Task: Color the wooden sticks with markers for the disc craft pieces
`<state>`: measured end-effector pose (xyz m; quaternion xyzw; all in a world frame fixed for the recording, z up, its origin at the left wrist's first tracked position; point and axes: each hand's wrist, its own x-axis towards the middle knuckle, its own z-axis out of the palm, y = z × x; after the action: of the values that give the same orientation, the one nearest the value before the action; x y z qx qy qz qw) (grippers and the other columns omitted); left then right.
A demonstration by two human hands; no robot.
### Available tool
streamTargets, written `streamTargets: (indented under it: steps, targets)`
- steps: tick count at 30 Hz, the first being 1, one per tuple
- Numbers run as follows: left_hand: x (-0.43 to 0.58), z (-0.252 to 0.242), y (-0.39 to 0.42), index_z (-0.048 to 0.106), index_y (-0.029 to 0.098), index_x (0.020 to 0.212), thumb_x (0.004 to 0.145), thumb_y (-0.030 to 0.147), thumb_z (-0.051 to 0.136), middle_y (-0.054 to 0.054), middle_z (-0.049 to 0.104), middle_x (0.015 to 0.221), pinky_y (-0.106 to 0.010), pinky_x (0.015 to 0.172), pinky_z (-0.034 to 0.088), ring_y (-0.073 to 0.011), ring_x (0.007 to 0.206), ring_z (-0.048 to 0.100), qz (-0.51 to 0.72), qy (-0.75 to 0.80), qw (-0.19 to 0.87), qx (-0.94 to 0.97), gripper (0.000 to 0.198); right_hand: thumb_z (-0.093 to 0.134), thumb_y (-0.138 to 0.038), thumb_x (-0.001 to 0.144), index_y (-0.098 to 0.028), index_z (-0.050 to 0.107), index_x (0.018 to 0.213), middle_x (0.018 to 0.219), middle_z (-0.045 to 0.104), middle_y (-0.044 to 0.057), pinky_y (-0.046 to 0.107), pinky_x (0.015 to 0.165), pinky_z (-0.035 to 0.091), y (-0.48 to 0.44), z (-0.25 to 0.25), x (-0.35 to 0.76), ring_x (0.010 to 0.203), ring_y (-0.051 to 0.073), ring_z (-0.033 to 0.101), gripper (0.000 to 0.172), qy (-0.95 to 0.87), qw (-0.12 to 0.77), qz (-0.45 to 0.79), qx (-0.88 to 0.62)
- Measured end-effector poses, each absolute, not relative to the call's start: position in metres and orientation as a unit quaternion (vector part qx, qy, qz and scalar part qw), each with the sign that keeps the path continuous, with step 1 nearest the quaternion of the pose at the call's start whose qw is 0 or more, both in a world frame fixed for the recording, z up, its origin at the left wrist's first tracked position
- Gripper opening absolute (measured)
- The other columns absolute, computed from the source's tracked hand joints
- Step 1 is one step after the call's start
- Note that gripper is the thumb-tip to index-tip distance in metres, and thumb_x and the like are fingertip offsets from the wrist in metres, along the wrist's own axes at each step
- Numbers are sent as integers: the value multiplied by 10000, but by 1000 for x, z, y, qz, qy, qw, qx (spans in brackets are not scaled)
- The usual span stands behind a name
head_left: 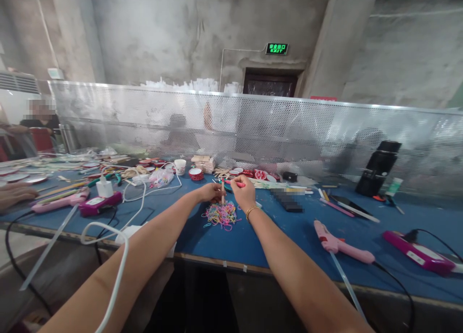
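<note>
My left hand (210,192) is closed on a thin upright wooden stick (223,196), over a heap of small multicoloured rubber bands (221,216) on the blue table. Fingers of my right hand (244,191), a gold bracelet at its wrist, wrap round a pinkish-red pen (238,184). The pen points left, its tip close to the stick; whether they touch I cannot tell. A small pale object (258,205) lies beside my right wrist.
A pink glue gun (338,246) with a cord lies right, near a purple power strip (419,254). Another glue gun (61,201) and a looping white cable (126,253) are left. A co-worker's hand (16,196) rests at far left. A perforated metal screen (224,126) stands behind.
</note>
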<state>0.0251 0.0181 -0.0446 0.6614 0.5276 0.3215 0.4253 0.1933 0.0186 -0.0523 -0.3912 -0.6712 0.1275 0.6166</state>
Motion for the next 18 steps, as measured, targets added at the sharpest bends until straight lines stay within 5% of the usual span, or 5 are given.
streamTargets:
  steps: [18]
  targets:
    - [21,-48,24,643,140,885,606,427,797,-30,682,657,-197,510,393,-108,541,604,320,518,439,661,429,526,-352,781,-218,576,689,690,640,-2,263,662,410,18,-52,191,671,166,571,171,-678,624,140,-362]
